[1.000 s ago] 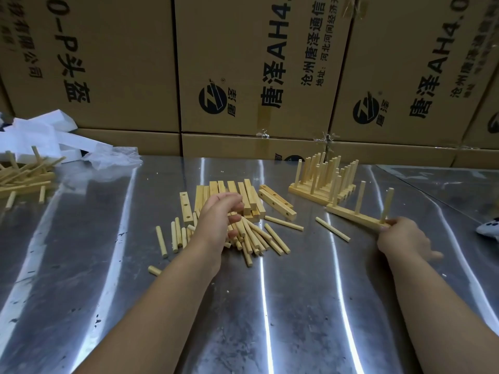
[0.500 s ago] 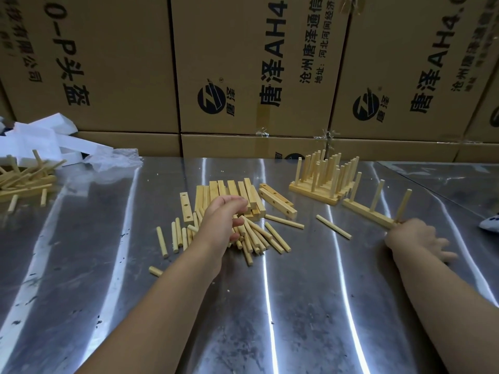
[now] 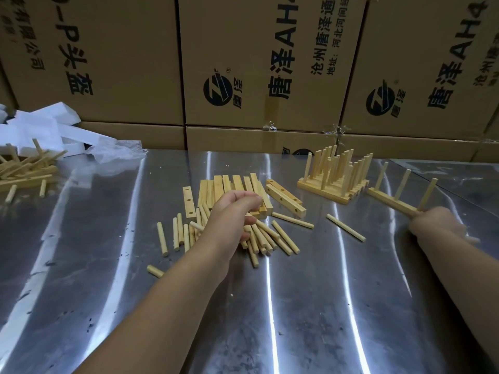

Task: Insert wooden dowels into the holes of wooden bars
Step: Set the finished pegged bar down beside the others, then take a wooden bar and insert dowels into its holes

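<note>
Steel table: left hand curled over dowels, hold unclear; right hand grips pegged bar end.

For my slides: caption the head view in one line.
Right hand holds a three-dowel bar near finished ones; left hand reaches among loose dowels and bars.

dowels: pale yellow-tan wood, plain, no marks
bars: light wood, a bit warmer yellow; dark round holes on the side faces
bar w/ 3 dowels: light tan, same tone thru-out
finished racks: pale wood, bases more golden
tabletop: grey shiny metal, long white glare streaks, small dark specks
boxes: brown cardboard, black print + round black logos
foam blocks: white
plastic film: clear-whitish
</note>
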